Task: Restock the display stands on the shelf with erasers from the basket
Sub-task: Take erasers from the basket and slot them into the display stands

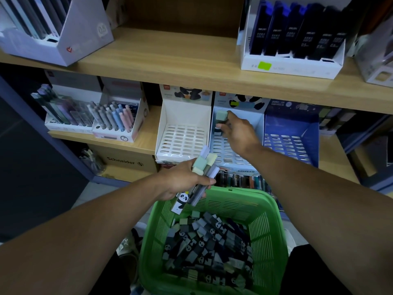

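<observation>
Single view only, from the camera on your head. It faces forward and steeply down, wide-angle, lines bowing at the edges. Your forearms enter from the bottom corners. The green basket (214,241) sits close below the lens; the shelf (180,60) fills the upper half, at arm's reach.

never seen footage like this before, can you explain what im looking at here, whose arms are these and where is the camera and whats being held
There is no machine here: these are a person's two bare arms, filmed by one wide-angle camera worn on the head and looking down. The left hand grips a bundle of erasers above a green basket holding many more. The right hand reaches into the middle display stand on the lower wooden shelf and holds a pale green eraser near its back slots. The white stand to its left looks empty, and a blue stand sits to its right. Pen displays fill the rest of the shelves.
</observation>
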### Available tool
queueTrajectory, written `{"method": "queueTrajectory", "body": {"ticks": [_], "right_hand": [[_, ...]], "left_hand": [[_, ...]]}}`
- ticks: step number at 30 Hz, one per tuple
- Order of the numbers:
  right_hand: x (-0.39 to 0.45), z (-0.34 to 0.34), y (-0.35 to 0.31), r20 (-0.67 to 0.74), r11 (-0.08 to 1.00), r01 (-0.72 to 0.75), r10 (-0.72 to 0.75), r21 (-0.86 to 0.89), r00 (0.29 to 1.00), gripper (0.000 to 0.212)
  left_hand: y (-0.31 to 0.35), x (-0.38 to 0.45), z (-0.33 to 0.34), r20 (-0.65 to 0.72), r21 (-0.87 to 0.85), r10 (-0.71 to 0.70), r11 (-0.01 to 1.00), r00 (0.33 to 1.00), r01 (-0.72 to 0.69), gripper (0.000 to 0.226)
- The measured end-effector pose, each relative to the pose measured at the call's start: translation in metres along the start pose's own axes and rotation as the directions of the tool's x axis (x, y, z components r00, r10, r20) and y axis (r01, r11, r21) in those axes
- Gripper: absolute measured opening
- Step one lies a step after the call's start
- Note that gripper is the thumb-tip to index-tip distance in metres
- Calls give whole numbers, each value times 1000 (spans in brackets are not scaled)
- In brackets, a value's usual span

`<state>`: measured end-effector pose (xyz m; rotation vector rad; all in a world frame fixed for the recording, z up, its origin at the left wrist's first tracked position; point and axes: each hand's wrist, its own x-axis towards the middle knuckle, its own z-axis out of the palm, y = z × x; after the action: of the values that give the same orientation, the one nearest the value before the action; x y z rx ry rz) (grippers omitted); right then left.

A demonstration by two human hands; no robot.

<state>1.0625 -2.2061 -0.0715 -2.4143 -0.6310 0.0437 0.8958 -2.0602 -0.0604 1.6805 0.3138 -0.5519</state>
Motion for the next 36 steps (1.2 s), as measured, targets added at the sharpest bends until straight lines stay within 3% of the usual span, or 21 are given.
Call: {"method": "queueTrajectory", "body": {"ticks": [6,15,28,36], "right_hand": [[-1,0,0,-15,1000,4,-4,8,1000,18],[0,0,4,-25,991,-43,47,130,999,26],[0,-3,8,7,998,54,-54,-11,999,16],[1,-1,3,-37,989,-25,30,143,999,20]], "left_hand": [[-2,2,1,-10,-17,-4,1000,1000,3,45],[1,-2,1,1,-4,-5,1000,1000,5,44],[3,0,3,-2,-2,22,1000,1000,-22,40],[6,-5,7,10,-3,9,1000,1000,-9,40]]}}
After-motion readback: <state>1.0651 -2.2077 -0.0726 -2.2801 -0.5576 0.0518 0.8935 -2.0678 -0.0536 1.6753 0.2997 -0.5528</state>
